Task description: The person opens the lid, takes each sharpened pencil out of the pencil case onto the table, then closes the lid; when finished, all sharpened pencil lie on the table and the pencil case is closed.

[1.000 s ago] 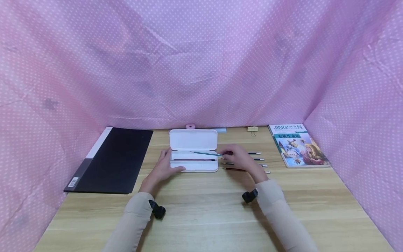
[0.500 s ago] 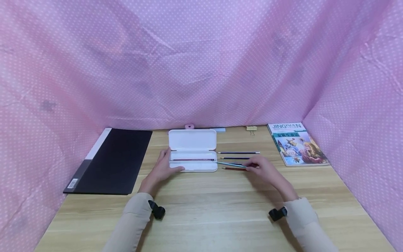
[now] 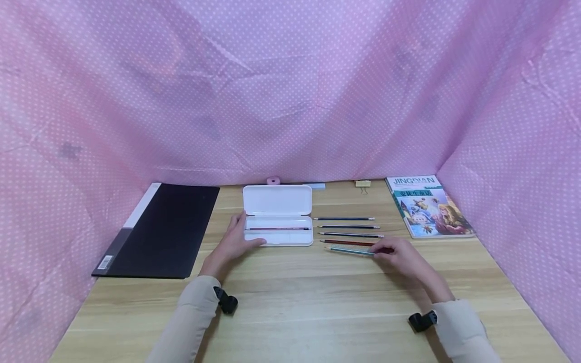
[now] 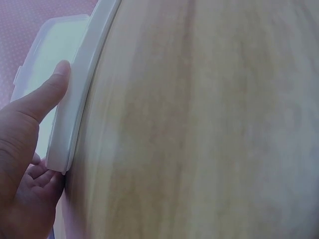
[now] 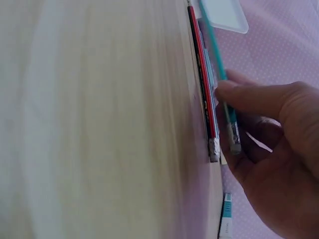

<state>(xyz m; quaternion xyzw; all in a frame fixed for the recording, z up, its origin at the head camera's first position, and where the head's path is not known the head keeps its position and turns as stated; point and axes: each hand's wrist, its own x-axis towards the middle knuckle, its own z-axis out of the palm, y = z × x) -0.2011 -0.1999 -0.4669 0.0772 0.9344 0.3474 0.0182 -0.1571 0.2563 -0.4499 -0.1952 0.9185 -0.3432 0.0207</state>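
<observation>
My right hand (image 3: 401,257) pinches a teal pencil (image 3: 349,250) near its eraser end, just in front of a row of several pencils. Closest in that row lies a red-and-black pencil (image 5: 202,69), and a dark pencil (image 3: 351,234) lies behind it. In the right wrist view the thumb and fingers close on the teal barrel above its metal ferrule. My left hand (image 3: 235,247) grips the left end of an open white pencil case (image 3: 278,200), thumb (image 4: 47,94) over the front rim and fingers at the end wall. Inside the case lies one dark red pencil (image 3: 277,229).
A black folder (image 3: 168,232) lies at the left of the wooden table (image 3: 290,307). On the right lies an illustrated book (image 3: 428,206). A yellow binder clip (image 3: 362,184) and a pink round item (image 3: 273,180) sit at the back by the pink dotted cloth (image 3: 290,101).
My right hand has carried the teal pencil from above the case rightward and toward me, to the front of the pencil row. My left hand has stayed on the case.
</observation>
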